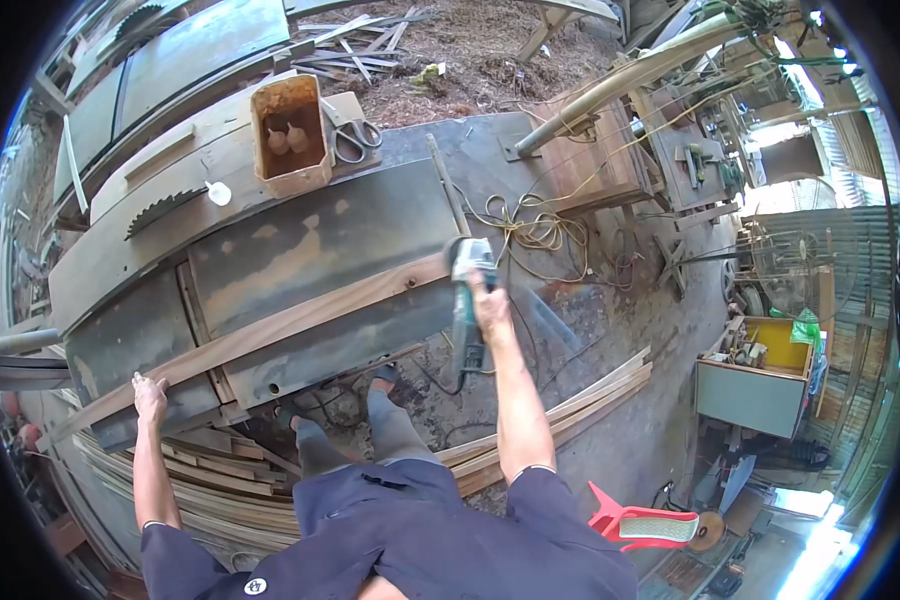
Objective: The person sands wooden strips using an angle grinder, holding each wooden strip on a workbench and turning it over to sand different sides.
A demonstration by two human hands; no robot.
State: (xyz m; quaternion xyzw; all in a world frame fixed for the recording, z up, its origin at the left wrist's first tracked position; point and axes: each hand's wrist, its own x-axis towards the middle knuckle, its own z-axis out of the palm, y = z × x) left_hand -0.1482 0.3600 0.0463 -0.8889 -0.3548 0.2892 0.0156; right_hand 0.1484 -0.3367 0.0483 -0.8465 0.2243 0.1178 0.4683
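Note:
A long wooden board [300, 315] lies slantwise across a worn metal-topped saw table [390, 215]. Toward its left end, my left hand [150, 398] grips the edge of the board, fingers over the top. My right hand [490, 305] is closed around the body of an angle grinder [467, 330], green with a grey head. The grinder's disc end is at the board's right end; whether it touches the wood I cannot tell. A cord runs from the grinder's lower end toward the floor.
On the table's far ledge are a rusty bin [290, 170] with rounded objects inside, scissors [356, 140] and a toothed blade [165, 212]. A yellow cord [540, 230] lies coiled on the floor. Stacked wood strips [560, 415], a red chair [640, 525] and a drawer box [750, 395] stand nearby.

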